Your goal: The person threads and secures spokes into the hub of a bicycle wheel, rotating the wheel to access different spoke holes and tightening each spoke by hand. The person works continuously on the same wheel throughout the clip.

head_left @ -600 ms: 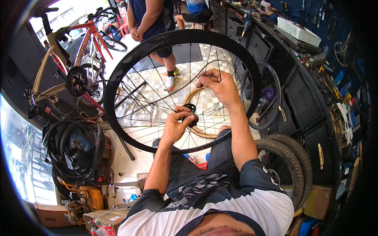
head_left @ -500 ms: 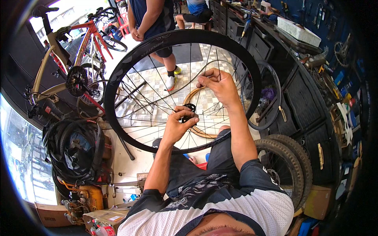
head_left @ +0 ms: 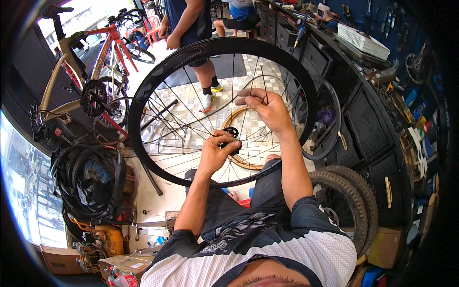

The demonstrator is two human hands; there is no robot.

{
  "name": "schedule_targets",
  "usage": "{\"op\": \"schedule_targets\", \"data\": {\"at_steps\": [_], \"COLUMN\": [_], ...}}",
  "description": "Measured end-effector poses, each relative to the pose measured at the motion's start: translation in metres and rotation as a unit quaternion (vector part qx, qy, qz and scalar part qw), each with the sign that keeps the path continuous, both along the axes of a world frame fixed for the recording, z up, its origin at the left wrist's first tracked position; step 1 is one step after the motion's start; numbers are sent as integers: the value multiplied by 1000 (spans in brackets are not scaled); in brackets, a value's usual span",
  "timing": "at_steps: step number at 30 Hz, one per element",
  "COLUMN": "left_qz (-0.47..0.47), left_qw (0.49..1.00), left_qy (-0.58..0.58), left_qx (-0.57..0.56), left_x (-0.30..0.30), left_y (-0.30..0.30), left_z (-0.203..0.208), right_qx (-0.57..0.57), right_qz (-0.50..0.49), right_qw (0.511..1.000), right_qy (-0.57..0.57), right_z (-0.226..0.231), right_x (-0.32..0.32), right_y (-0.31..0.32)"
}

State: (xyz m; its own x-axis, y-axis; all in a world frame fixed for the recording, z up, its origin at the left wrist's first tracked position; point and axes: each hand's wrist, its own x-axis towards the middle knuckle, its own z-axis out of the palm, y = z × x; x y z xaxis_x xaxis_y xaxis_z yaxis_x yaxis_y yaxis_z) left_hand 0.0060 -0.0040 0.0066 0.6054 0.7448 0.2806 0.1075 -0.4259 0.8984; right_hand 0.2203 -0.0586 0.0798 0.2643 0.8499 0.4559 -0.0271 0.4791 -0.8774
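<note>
A deep-section black bicycle wheel [head_left: 239,45] is tilted in front of me, its lower edge by my thighs. At its centre my left hand [head_left: 216,154] is closed on the black hub [head_left: 231,131], thumb and fingers bent around its near end. The hidden side of that grip does not show. My right hand [head_left: 270,111] is over the right half of the wheel, among the thin spokes. Its fingers are stretched to the left, slightly blurred at the tips, with the thumb apart from them, and nothing visible is held.
A person [head_left: 193,28] stands beyond the wheel. Tan hoops [head_left: 234,115] lie on the floor. Bicycles [head_left: 98,71] and hanging tubes [head_left: 86,182] are at left. Knobbly tyres [head_left: 356,191], dark drawers [head_left: 368,126] and a white basket [head_left: 363,40] line the right.
My right hand's fingers have loosened from a pinch and straightened leftward. The left hand stays at the hub. The standing person's hands have moved apart.
</note>
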Motion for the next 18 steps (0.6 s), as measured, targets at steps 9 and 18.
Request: {"op": "schedule_targets", "data": {"at_steps": [9,18], "left_qz": [1,2], "left_qw": [1000,1000], "left_qy": [7,3], "left_qx": [4,-4], "left_x": [4,6], "left_y": [-7,-11], "left_z": [6,18], "right_qx": [-16,-1], "right_qz": [-41,-95], "right_qw": [999,995], "right_qy": [12,2], "right_z": [-5,-11], "right_x": [2,-1], "right_y": [7,15]}}
